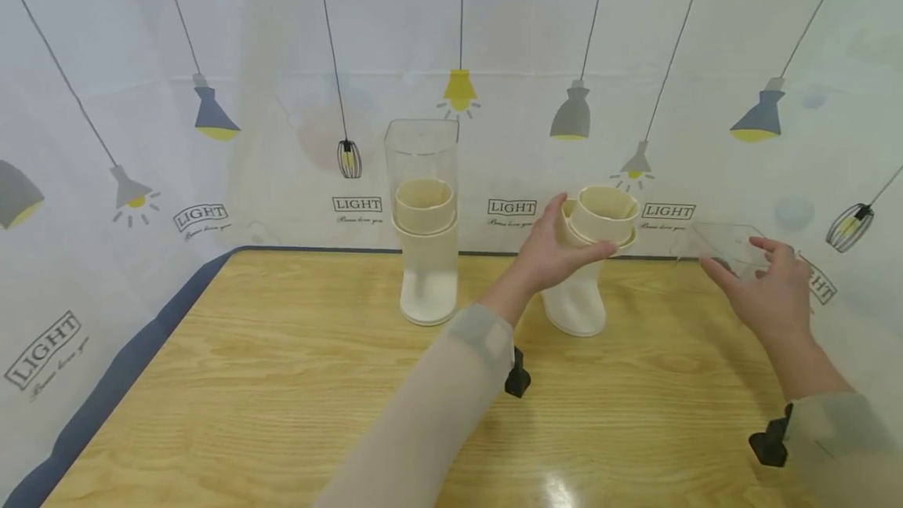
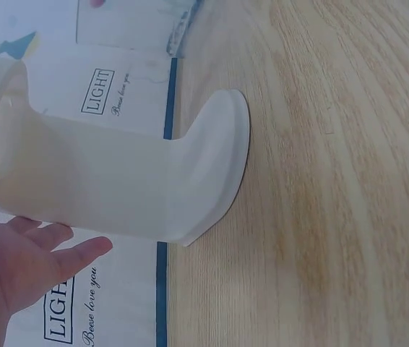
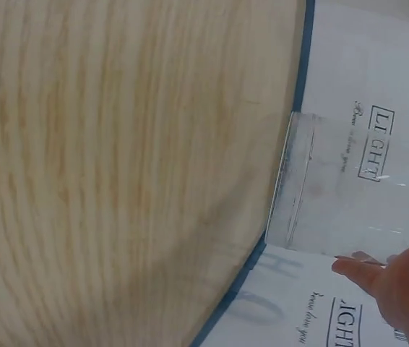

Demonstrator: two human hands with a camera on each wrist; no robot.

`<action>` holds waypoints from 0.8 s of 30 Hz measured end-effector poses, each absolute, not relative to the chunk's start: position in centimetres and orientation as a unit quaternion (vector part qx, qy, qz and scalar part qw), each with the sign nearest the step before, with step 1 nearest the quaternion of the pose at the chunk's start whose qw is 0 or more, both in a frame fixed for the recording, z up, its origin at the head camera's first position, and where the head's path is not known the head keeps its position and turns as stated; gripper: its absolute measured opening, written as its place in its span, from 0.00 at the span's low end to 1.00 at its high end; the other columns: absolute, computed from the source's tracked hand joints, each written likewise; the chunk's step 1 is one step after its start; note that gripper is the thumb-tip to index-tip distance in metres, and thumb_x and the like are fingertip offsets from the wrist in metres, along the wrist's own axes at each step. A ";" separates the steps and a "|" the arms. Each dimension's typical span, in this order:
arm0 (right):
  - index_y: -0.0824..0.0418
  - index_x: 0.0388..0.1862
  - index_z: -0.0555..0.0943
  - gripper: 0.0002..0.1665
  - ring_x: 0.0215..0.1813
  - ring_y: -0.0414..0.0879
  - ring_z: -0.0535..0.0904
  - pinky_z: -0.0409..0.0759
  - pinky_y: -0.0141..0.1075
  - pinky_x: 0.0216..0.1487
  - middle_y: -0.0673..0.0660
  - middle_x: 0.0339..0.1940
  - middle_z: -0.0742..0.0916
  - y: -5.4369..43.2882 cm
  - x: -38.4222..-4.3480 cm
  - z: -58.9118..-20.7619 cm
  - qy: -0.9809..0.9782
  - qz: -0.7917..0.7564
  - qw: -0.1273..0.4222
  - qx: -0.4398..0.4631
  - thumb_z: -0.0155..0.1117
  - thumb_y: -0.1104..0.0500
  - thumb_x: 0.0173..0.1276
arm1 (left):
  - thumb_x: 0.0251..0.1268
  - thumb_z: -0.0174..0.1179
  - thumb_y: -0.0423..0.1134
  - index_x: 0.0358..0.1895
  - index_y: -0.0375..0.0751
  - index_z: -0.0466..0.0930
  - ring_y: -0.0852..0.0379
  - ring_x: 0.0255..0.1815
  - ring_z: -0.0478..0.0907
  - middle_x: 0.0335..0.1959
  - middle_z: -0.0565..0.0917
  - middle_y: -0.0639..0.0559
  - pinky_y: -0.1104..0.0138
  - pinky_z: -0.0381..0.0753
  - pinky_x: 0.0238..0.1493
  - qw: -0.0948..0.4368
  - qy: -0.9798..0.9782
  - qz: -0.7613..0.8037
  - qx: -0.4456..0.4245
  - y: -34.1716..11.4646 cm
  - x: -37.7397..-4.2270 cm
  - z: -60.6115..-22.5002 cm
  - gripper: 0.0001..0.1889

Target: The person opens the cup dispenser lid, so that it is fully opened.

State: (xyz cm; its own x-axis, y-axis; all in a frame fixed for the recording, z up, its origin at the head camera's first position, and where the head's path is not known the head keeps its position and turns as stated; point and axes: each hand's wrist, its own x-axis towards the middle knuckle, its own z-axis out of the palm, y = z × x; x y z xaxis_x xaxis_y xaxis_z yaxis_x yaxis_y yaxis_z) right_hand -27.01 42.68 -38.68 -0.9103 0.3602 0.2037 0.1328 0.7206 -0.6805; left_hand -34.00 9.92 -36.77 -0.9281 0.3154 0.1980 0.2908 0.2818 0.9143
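My left hand [image 1: 550,253] grips the upper rim of a cream boot-shaped stand [image 1: 574,300] with a round collar at its top. Thumb and fingers spread around that rim, and the stand leans slightly. Its curved foot shows in the left wrist view, at the tabletop. On the right, my right hand [image 1: 776,288] holds a clear plastic container [image 3: 327,188] between thumb and fingers, near the back edge of the table. A matching cream stand [image 1: 429,273] is upright to the left, with a clear rectangular container [image 1: 423,147] on top of it.
Everything is over a light wooden table [image 1: 282,382] with a dark blue strip [image 1: 317,248] along its back edge. Behind it hangs a white cloth [image 1: 268,100] printed with lamps and the word LIGHT. A black wrist mount [image 1: 517,375] sits under the left sleeve.
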 end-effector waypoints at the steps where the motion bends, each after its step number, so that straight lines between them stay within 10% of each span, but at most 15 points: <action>1: 0.64 0.91 0.50 0.63 0.77 0.84 0.64 0.73 0.76 0.66 0.81 0.87 0.53 42.8 -27.1 -38.9 -0.915 0.345 0.162 -0.134 0.62 0.27 0.77 | 0.58 0.80 0.65 0.92 0.62 0.47 0.48 0.76 0.74 0.83 0.70 0.48 0.47 0.76 0.78 0.011 0.800 0.569 0.189 10.0 -34.0 -36.8 0.64; 24: 0.54 0.94 0.48 0.62 0.83 0.80 0.61 0.71 0.76 0.72 0.76 0.90 0.51 44.3 -29.0 -41.6 -0.911 0.341 0.166 -0.161 0.63 0.27 0.77 | 0.59 0.79 0.66 0.91 0.66 0.45 0.45 0.85 0.67 0.89 0.63 0.50 0.44 0.71 0.83 0.030 0.797 0.573 0.188 10.3 -34.7 -36.7 0.63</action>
State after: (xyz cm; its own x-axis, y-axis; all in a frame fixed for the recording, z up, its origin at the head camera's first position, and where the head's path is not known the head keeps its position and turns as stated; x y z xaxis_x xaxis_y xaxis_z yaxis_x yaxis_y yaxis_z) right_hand -29.02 44.31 -41.62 -0.8926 0.4075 0.1929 0.1806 0.7151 -0.6753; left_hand -34.67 10.26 -36.71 -0.9274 0.3340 0.1686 0.2660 0.2717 0.9249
